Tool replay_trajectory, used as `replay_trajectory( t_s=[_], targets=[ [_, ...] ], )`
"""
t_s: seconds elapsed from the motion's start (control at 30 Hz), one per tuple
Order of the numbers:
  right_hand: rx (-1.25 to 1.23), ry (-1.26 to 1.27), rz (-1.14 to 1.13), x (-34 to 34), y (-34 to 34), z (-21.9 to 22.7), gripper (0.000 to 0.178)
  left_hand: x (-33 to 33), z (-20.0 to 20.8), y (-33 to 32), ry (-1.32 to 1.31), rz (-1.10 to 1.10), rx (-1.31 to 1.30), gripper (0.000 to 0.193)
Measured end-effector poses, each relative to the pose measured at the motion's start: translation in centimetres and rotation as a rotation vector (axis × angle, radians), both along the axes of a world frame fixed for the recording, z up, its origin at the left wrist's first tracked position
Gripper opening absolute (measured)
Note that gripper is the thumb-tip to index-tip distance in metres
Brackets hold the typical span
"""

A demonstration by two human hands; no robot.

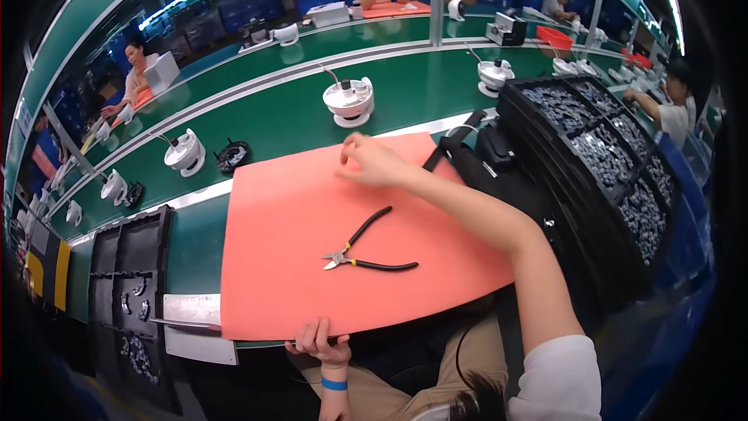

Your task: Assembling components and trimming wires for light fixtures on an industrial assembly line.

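An orange-pink mat (pixel 288 234) covers the work place in front of me. Diagonal cutters (pixel 340 256) with black handles lie on it, their jaws and handles spread apart. Over the mat's far part hovers my right hand (pixel 374 164), fingers loosely bent and apart, with nothing visible in them. My left hand (pixel 321 344) is at the mat's front edge, its fingers curled over that edge; its palm is hidden. Beyond the mat, a white round device (pixel 348 101) with a wire sticking up stands on the green conveyor belt (pixel 425 82).
More white devices stand along the belt, one (pixel 185 153) beside a black round part (pixel 231 156). Stacked black trays (pixel 538 136) of small shiny parts rise at right. Another black tray (pixel 105 284) and a metal plate (pixel 199 349) sit at left. Several people work across and beside the belt.
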State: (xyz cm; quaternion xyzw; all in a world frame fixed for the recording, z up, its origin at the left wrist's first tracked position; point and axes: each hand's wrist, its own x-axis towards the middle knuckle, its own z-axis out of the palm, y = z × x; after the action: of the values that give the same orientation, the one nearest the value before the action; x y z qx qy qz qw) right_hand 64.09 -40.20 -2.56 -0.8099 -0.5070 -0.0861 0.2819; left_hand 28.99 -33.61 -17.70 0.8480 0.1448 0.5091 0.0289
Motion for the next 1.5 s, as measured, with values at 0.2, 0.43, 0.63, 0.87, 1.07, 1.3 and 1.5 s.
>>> replay_trajectory(
  t_s=[0.2,0.43,0.63,0.87,1.07,1.3,1.5],
  targets=[
    [-0.517,-0.232,0.114,-11.9,-7.9,1.7,0.053,-0.4,1.0,-0.2,-0.033,-0.076,-0.034,0.039],
    [-0.408,-0.195,0.148,-14.7,-10.2,0.6,0.045,-0.7,2.2,-0.6,-0.010,-0.100,-0.091,0.036],
    [-0.241,-0.130,0.180,-13.2,-11.8,3.1,0.021,-1.3,2.9,-0.7,0.040,-0.089,-0.143,0.035],
    [-0.010,-0.587,-0.355,-9.9,-26.2,16.8,0.018,-1.3,1.5,0.1,0.072,-0.110,-0.073,0.035],
    [-0.112,-0.551,-1.015,-5.2,-44.8,18.3,0.021,-1.6,0.4,0.7,0.072,-0.075,0.038,0.035],
    [-0.108,-0.323,-1.527,-0.7,-61.7,14.6,0.026,-0.9,3.0,-0.8,-0.055,-0.079,0.048,0.035],
    [-0.064,-0.208,-1.718,0.8,-67.5,12.8,0.027,-2.4,-0.1,2.0,0.139,-0.083,0.089,0.040]
  ],
)
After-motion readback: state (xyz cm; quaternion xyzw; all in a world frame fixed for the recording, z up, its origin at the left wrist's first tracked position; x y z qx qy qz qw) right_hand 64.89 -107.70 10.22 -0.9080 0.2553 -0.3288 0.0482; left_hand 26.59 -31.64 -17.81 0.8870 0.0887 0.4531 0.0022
